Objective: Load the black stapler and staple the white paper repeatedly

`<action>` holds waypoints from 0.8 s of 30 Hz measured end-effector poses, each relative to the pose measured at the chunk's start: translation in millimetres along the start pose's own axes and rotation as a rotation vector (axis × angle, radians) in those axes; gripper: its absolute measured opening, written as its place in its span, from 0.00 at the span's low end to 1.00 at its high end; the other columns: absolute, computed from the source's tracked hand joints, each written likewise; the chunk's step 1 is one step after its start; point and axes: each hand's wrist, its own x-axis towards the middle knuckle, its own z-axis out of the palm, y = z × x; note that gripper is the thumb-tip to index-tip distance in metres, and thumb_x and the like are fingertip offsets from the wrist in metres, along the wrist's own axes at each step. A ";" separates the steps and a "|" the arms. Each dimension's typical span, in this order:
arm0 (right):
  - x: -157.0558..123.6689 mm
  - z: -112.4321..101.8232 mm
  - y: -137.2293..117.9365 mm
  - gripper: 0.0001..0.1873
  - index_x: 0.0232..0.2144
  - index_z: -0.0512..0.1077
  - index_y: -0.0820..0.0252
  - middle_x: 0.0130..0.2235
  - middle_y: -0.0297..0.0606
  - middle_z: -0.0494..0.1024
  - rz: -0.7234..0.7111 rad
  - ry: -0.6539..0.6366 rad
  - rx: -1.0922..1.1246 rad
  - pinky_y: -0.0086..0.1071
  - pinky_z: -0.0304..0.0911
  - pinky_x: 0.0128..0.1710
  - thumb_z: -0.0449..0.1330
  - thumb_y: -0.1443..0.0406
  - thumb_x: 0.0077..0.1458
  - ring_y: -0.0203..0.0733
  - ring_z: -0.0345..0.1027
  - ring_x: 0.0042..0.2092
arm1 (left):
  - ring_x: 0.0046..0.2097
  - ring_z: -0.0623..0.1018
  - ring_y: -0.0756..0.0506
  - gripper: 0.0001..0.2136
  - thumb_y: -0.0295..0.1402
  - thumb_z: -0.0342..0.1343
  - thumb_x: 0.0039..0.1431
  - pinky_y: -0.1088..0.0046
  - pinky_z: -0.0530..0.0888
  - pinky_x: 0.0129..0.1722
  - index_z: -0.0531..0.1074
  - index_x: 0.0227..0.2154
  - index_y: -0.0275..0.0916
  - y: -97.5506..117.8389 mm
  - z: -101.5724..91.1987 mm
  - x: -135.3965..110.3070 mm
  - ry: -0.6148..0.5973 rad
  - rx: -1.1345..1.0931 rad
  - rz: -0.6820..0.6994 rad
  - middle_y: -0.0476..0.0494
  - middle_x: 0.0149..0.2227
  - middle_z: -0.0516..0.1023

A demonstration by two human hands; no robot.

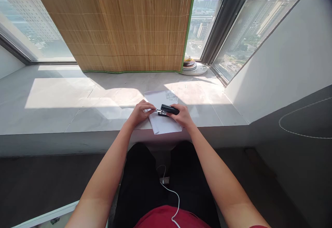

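Observation:
A black stapler (169, 109) is in my right hand (183, 114), its upper arm raised away from the base. My right thumb and fingers close round its rear end. From its left side a narrow silvery metal part (158, 110) sticks out. My left hand (141, 113) pinches at the tip of that metal part. Whether a strip of staples is also between those fingertips is too small to tell. Under the stapler lie white paper sheets (166, 126), with a printed plan-like drawing (170, 95) near the far edge. Their near edge reaches over the sill's front.
The pale stone window sill (77, 117) has bright sun patches. A bamboo blind (124, 27) hangs over the window. Stacked plates (190, 66) stand in the far right corner. A white cable (172, 192) runs down over my lap. A beaded cord (280, 124) hangs at right.

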 end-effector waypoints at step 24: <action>-0.3 -2.9 -7.3 0.13 0.42 0.84 0.53 0.40 0.39 0.85 0.011 -0.016 -0.017 0.43 0.73 0.48 0.74 0.59 0.53 0.49 0.78 0.42 | 0.46 0.80 0.40 0.06 0.37 0.64 0.69 0.56 0.80 0.48 0.87 0.40 0.47 2.1 -2.1 1.7 -0.059 -0.017 -0.032 0.45 0.43 0.88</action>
